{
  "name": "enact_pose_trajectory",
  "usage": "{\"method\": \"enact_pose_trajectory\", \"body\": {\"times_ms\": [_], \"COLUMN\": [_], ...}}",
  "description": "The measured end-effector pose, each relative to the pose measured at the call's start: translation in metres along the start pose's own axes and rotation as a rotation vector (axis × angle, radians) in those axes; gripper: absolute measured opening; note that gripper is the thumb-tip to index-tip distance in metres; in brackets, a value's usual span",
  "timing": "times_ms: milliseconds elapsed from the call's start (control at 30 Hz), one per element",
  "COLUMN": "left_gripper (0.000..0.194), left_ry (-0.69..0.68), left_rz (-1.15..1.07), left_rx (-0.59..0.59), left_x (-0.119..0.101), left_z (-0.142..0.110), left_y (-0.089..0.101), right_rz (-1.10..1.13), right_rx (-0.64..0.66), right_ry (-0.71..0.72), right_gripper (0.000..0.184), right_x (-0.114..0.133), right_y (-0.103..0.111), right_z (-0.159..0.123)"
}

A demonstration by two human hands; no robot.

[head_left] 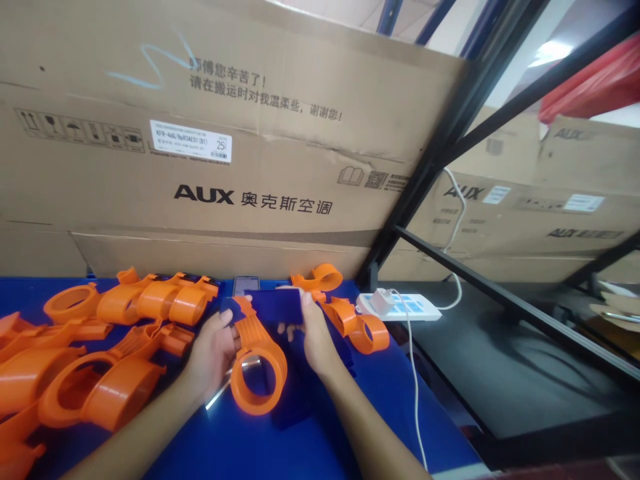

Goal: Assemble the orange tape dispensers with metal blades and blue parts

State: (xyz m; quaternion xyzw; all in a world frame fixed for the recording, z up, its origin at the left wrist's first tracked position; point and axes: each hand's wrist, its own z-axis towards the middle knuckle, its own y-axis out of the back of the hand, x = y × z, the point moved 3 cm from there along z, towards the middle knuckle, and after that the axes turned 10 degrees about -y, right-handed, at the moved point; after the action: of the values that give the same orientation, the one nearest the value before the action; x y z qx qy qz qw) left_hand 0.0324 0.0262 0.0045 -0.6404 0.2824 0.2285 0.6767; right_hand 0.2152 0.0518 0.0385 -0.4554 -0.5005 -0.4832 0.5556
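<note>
My left hand (213, 350) is closed round the upper end of an orange plastic tape dispenser (260, 381), whose ring hangs downward. My right hand (317, 337) grips a dark blue flat piece (277, 305) by its right edge, held up beside the top of the dispenser. Whether the two parts touch is unclear. Beneath them, a thin silvery metal strip (218, 395) lies on the blue table, partly covered by my left hand and the dispenser. More dark blue pieces (295, 393) seem to lie below my right hand, hard to tell from the tabletop.
Several orange dispensers (123, 393) crowd the table's left side, with others (370, 333) at the back right. A phone-like object (247, 285) stands behind my hands. A white power strip (400, 305) with a cable sits right, beside a black metal frame (430, 157). Cardboard boxes (280, 160) wall the back.
</note>
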Motion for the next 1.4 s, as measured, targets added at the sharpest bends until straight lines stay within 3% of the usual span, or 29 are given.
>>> {"method": "enact_pose_trajectory", "body": {"times_ms": [133, 233, 333, 467, 667, 867, 1033, 1400], "left_gripper": [0.066, 0.067, 0.064, 0.057, 0.053, 0.043, 0.030, 0.032], "left_ry": [-0.057, -0.088, -0.127, -0.171, -0.237, -0.279, -0.353, -0.336], "left_rz": [0.046, 0.072, 0.080, 0.058, 0.031, 0.079, 0.145, 0.168], "left_rx": [0.017, 0.051, 0.034, 0.018, -0.095, -0.114, -0.086, -0.075], "left_x": [0.001, 0.003, 0.005, 0.004, -0.001, -0.002, -0.002, 0.000], "left_z": [0.002, 0.001, 0.002, 0.008, 0.018, 0.021, 0.020, 0.017], "left_y": [0.003, 0.003, 0.006, 0.008, 0.011, 0.012, 0.009, 0.008], "right_rz": [0.220, 0.233, 0.203, 0.200, 0.034, -0.080, -0.112, -0.101], "right_rx": [0.139, 0.213, 0.280, 0.315, 0.081, 0.111, 0.101, 0.076], "right_ry": [-0.228, -0.391, -0.432, -0.343, -0.042, 0.176, 0.219, 0.185], "right_gripper": [0.071, 0.053, 0.036, 0.033, 0.031, 0.031, 0.029, 0.027], "right_x": [0.003, 0.006, 0.009, 0.010, 0.011, 0.018, 0.018, 0.018], "right_y": [0.000, -0.001, -0.005, -0.008, 0.003, 0.003, 0.002, 0.002], "right_z": [0.002, -0.003, -0.008, -0.006, 0.002, -0.001, -0.001, -0.001]}}
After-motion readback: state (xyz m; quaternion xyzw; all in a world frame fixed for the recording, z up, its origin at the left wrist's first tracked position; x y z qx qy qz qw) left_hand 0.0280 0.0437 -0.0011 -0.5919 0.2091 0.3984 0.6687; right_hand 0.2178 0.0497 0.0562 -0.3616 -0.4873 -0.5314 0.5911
